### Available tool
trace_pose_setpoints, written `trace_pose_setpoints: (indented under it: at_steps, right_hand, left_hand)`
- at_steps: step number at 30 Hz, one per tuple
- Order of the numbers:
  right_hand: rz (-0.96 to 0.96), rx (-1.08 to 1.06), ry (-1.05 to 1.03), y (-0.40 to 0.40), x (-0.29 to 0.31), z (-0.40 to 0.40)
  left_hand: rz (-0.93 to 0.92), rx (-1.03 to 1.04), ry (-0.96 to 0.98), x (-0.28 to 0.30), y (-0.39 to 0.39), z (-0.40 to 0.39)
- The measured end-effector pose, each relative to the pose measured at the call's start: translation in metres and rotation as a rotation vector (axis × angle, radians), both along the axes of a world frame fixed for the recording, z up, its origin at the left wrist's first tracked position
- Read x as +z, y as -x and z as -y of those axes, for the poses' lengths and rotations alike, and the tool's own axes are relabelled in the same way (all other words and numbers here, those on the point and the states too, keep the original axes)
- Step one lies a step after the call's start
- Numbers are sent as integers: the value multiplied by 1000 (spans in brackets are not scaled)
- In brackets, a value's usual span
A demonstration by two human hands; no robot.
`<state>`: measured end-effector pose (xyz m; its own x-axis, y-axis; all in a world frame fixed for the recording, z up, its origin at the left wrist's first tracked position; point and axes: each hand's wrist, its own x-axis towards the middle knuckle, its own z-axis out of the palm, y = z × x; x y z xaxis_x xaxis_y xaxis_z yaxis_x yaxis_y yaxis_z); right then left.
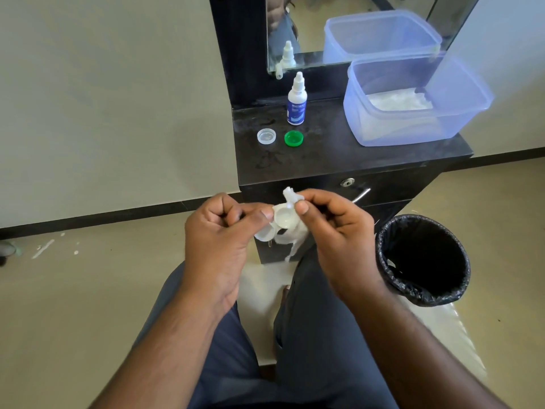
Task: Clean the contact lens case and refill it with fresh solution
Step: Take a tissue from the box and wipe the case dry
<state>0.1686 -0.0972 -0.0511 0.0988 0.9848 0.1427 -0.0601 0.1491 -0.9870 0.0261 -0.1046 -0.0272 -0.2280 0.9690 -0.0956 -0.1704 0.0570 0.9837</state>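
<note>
Our left hand (219, 228) pinches the lens case (275, 224) while the right hand (336, 228) works a twisted tissue (290, 197) into one well. That narrow left grip could slip, dropping it floorward.

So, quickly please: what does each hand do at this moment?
Left hand: closed, holding the contact lens case.
Right hand: closed, pinching a white tissue at the case.

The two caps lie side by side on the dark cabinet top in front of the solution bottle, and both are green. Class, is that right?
Not quite. The head view shows only the right cap is green; the left cap is clear. Both lie on the cabinet top before the solution bottle.
</note>
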Motion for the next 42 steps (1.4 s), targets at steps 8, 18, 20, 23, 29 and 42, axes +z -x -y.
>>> trace_pose_setpoints:
  at_steps: [8,18,20,23,29,42]
  right_hand:
    - [51,-73,-60,7,6,-6]
    - [-20,35,122,-4,-2,8]
    - [-23,66,111,-6,-1,6]
    - [36,92,89,-15,0,1]
    - [198,218,165,-24,5,-4]
    - [16,106,293,-18,-6,-2]
  left_hand:
    - [-204,-207,2,6,-1,1]
    - [171,47,109,1,-2,4]
    - [158,40,83,0,-6,8]
    - [83,-68,114,-1,-4,9]
    - [-74,-234,158,-2,9,0]
    - [-30,-77,122,-12,1,2]
